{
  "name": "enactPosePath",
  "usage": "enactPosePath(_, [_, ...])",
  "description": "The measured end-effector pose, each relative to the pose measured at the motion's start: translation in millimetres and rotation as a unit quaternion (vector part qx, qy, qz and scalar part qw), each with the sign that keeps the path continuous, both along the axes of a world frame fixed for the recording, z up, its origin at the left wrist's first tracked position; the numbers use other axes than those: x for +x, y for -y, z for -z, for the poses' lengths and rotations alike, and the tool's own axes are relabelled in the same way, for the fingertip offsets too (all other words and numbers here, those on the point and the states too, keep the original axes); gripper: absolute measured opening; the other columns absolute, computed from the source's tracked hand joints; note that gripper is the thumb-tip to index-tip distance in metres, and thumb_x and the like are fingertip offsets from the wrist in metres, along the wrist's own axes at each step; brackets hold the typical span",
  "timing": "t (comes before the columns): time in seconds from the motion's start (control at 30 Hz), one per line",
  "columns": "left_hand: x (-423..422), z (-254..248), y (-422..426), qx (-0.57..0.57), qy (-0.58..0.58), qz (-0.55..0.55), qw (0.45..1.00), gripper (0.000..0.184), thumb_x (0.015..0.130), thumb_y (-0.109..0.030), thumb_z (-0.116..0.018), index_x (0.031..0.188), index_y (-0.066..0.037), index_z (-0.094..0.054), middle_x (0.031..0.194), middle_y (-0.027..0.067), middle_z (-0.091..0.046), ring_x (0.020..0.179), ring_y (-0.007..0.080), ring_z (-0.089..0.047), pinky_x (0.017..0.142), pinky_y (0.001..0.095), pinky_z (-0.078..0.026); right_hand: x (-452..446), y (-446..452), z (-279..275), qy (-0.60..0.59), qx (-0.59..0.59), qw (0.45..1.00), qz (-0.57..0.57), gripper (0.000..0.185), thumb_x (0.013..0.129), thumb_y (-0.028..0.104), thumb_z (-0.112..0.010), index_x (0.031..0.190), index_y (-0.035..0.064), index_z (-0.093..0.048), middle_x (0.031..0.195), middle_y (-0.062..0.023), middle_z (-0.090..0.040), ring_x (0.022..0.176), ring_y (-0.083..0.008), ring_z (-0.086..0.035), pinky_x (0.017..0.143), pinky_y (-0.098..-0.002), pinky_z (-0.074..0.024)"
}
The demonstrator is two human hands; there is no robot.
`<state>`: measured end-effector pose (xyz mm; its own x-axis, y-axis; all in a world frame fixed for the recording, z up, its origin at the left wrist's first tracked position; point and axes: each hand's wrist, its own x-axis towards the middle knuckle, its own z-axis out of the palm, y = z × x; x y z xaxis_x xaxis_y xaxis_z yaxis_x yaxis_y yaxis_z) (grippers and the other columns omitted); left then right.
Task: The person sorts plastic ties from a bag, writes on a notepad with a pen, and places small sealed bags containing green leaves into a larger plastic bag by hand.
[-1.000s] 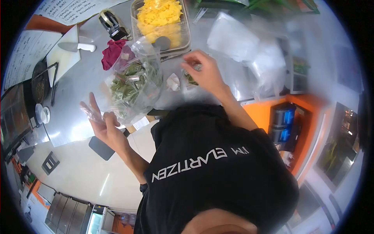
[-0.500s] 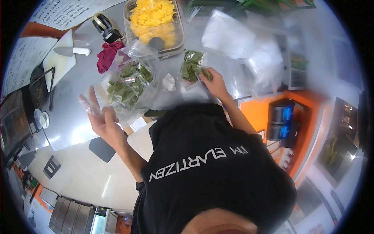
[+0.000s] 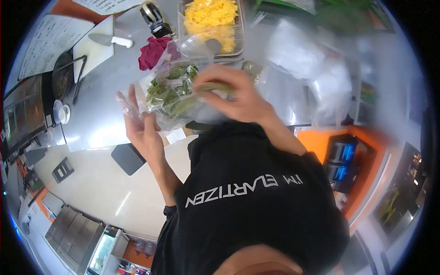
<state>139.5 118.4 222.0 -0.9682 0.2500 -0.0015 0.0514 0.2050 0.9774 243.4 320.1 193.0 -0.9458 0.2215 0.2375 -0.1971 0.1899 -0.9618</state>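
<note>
Fingers raised and partly spread, my left hand (image 3: 143,128) has a small crinkled piece of clear plastic (image 3: 126,104) at its fingertips. Close beside its thumb lies a large clear plastic bag (image 3: 160,120) with green leaves (image 3: 176,89) in and on it. My right hand (image 3: 240,94), smeared by motion, is above the right side of this bag. A few green leaves (image 3: 215,86) are pinched between its thumb and fingers. Partly behind the right hand, a smaller clear bag of leaves (image 3: 253,71) rests on the steel table.
A clear tub of yellow pieces (image 3: 211,18) stands at the back, beside a tape dispenser (image 3: 155,19) and a dark red cloth (image 3: 153,52). At the left, a knife (image 3: 110,40) lies on a white cutting board (image 3: 94,57). White plastic bags (image 3: 298,50) are at the right.
My right hand has moved left from the smaller bag to over the large bag, carrying leaves. My left hand keeps much the same pose. The whole view has shifted.
</note>
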Motion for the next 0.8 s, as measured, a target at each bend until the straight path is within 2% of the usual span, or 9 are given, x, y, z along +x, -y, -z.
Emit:
enactPosePath(0.03, [1.0,-0.3,2.6,0.004,-0.002,0.002,1.000,0.083,0.081,0.005,-0.053,0.161,0.000,-0.027,0.154,0.0159,-0.050,0.064,0.0021,-0.046,0.053,0.0171,-0.037,-16.4,10.0,-4.1,-0.009,0.087,0.996,-0.002,0.035,0.091,0.007,-0.071,0.125,0.0031,-0.064,0.118,-0.0128,-0.068,0.109,-0.0255,-0.066,0.094,-0.0388,-0.0535])
enactPosePath(0.13, [-0.5,5.0,11.5,0.023,-0.010,0.008,1.000,0.085,0.081,0.007,-0.052,0.161,-0.002,-0.027,0.156,0.0185,-0.048,0.066,0.0015,-0.048,0.053,0.0168,-0.037,-30.1,34.2,-0.1,-0.065,0.188,0.970,0.141,0.033,0.090,0.006,-0.074,0.122,0.0035,-0.067,0.120,-0.0118,-0.067,0.107,-0.0219,-0.066,0.092,-0.0343,-0.0535])
enactPosePath(0.23, [0.1,3.0,15.4,-0.008,-0.005,-0.027,1.000,0.083,0.082,0.006,-0.052,0.161,-0.001,-0.027,0.155,0.0189,-0.049,0.065,0.0014,-0.046,0.053,0.0164,-0.037,-4.1,17.1,14.6,-0.061,0.045,0.989,0.131,0.036,0.089,0.004,-0.075,0.123,0.0035,-0.067,0.122,-0.0112,-0.068,0.105,-0.0203,-0.067,0.090,-0.0329,-0.0551])
enactPosePath(0.33, [-0.9,5.4,12.9,-0.001,-0.007,-0.033,0.999,0.081,0.082,0.005,-0.051,0.159,0.001,-0.029,0.153,0.0171,-0.052,0.064,0.0017,-0.045,0.053,0.0171,-0.035,37.5,-12.7,71.8,0.088,0.047,0.980,0.172,0.030,0.091,0.005,-0.073,0.121,0.0019,-0.068,0.124,-0.0134,-0.068,0.105,-0.0181,-0.068,0.082,-0.0317,-0.0568])
enactPosePath(0.4, [-2.9,6.8,10.8,-0.001,-0.009,-0.028,1.000,0.080,0.081,0.005,-0.051,0.159,0.001,-0.030,0.153,0.0161,-0.052,0.064,0.0017,-0.044,0.053,0.0175,-0.035,63.5,-33.7,115.5,0.235,0.053,0.952,0.188,0.038,0.090,0.011,-0.076,0.125,0.0032,-0.065,0.122,-0.0141,-0.067,0.105,-0.0223,-0.068,0.085,-0.0343,-0.0562])
enactPosePath(0.5, [-6.0,8.0,5.9,-0.006,-0.010,-0.010,1.000,0.081,0.081,0.005,-0.051,0.159,-0.001,-0.030,0.153,0.0161,-0.052,0.064,0.0014,-0.044,0.052,0.0173,-0.035,86.4,-29.6,151.9,0.256,0.243,0.904,0.242,0.050,0.087,0.019,-0.078,0.132,0.0060,-0.060,0.120,-0.0141,-0.066,0.106,-0.0280,-0.067,0.090,-0.0386,-0.0547])
enactPosePath(0.6, [-6.3,7.1,0.3,-0.008,-0.004,0.003,1.000,0.081,0.081,0.006,-0.051,0.160,-0.001,-0.030,0.153,0.0161,-0.052,0.064,0.0011,-0.045,0.052,0.0171,-0.035,86.5,-11.4,154.1,0.294,0.292,0.873,0.258,0.061,0.084,0.023,-0.081,0.137,0.0066,-0.055,0.120,-0.0152,-0.064,0.107,-0.0328,-0.064,0.096,-0.0416,-0.0515])
enactPosePath(0.7, [-6.0,3.5,-1.5,-0.012,-0.006,0.007,1.000,0.082,0.081,0.006,-0.051,0.160,-0.001,-0.030,0.153,0.0162,-0.052,0.064,0.0007,-0.046,0.052,0.0170,-0.035,92.5,-16.6,176.9,0.289,0.203,0.894,0.276,0.058,0.086,0.022,-0.079,0.136,0.0039,-0.055,0.119,-0.0156,-0.064,0.107,-0.0321,-0.065,0.094,-0.0416,-0.0519])
enactPosePath(0.8, [-6.5,4.1,-0.7,-0.008,-0.006,0.003,1.000,0.082,0.081,0.006,-0.051,0.160,-0.002,-0.030,0.153,0.0165,-0.052,0.064,0.0004,-0.046,0.052,0.0169,-0.036,105.1,-24.0,184.5,0.278,0.044,0.918,0.279,0.052,0.089,0.019,-0.076,0.134,0.0034,-0.055,0.119,-0.0141,-0.064,0.105,-0.0287,-0.064,0.091,-0.0394,-0.0525])
